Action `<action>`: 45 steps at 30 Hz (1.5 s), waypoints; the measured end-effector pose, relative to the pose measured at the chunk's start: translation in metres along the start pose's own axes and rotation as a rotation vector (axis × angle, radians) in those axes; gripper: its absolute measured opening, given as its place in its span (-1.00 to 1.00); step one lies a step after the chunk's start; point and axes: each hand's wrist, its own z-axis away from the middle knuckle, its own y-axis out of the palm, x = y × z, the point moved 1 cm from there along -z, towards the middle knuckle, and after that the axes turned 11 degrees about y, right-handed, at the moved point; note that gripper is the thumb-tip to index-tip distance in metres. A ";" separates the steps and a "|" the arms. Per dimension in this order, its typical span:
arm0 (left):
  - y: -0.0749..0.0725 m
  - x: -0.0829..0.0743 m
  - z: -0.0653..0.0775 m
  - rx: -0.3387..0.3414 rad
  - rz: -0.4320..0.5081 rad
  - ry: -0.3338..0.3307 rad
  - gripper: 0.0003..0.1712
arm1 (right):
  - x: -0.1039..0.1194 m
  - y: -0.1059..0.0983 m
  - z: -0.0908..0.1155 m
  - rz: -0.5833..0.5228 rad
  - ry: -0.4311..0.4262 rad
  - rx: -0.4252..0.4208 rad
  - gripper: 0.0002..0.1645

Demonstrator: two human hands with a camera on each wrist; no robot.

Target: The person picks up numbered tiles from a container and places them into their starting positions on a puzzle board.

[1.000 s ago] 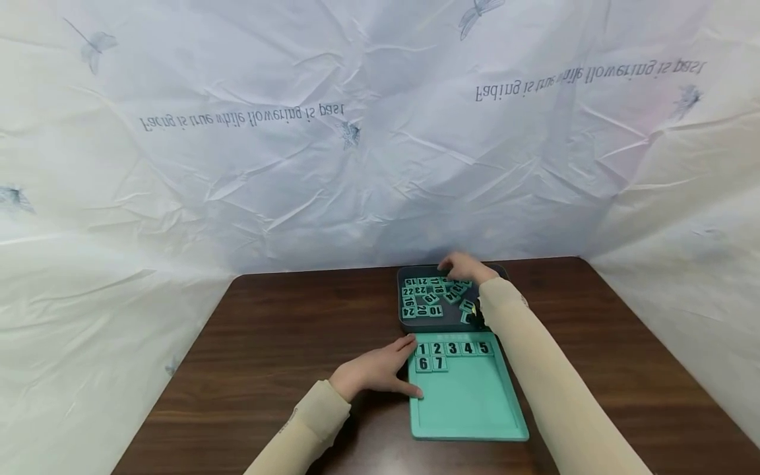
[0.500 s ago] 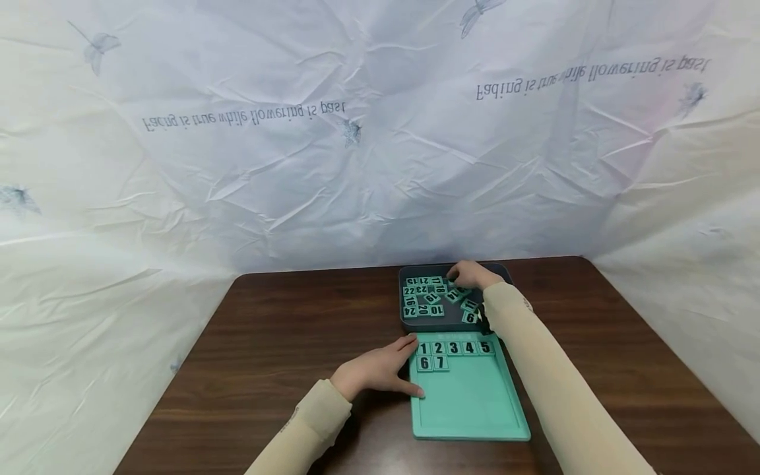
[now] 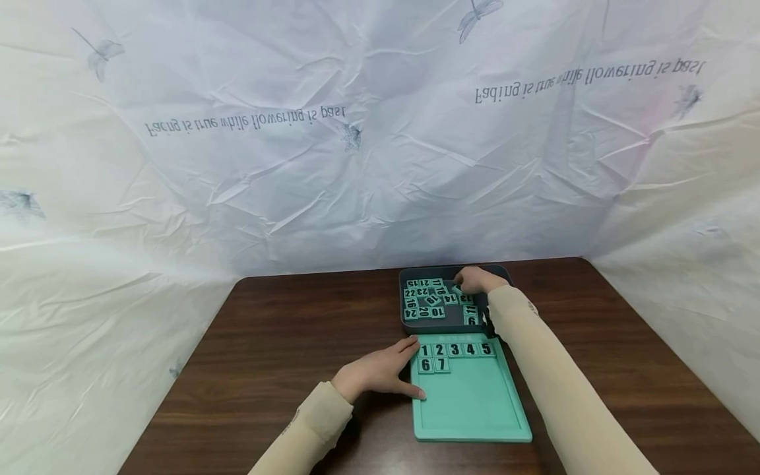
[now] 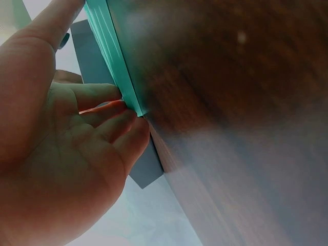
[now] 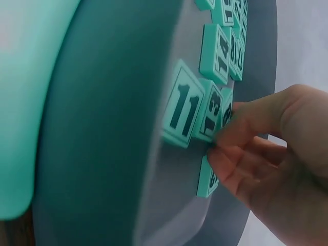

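Observation:
My left hand (image 3: 380, 371) rests at the left edge of the green tray (image 3: 466, 412), thumb over its rim. In the left wrist view the fingertips of that hand (image 4: 77, 123) meet the tray's side. Tiles 1 to 7 lie in order in the tray, with tile 7 (image 3: 442, 364) last in the second row. My right hand (image 3: 477, 280) reaches into the dark tray (image 3: 423, 328), its fingers bent down among number tiles. The right wrist view shows its fingertips at tile 13 (image 5: 209, 115) and the partly covered tile 8 (image 5: 227, 108); I cannot tell whether they pinch one.
Loose tiles fill the dark tray's left side, among them tile 10 (image 3: 437, 312). Tile 11 (image 5: 183, 105) and tile 14 (image 5: 215, 56) lie near the right hand. The trays adjoin on a brown wooden table (image 3: 285, 330), with a white printed sheet (image 3: 368, 165) behind.
My right hand has moved slightly right and toward me inside the dark tray. Tiles 11, 13 and 14 have shifted and turned under it. My left hand stays at the green tray's edge.

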 end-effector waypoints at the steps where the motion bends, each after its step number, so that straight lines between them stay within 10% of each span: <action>1: 0.000 0.000 0.000 0.000 0.000 0.000 0.18 | -0.001 -0.001 0.001 0.006 -0.001 0.001 -0.38; 25: 0.001 0.002 -0.001 -0.004 -0.006 -0.003 0.20 | -0.016 -0.005 0.021 0.020 -0.048 -0.098 -0.54; 45: 0.002 0.002 -0.003 0.001 0.004 -0.001 0.21 | 0.011 -0.013 0.081 -0.035 -0.243 -0.198 -0.50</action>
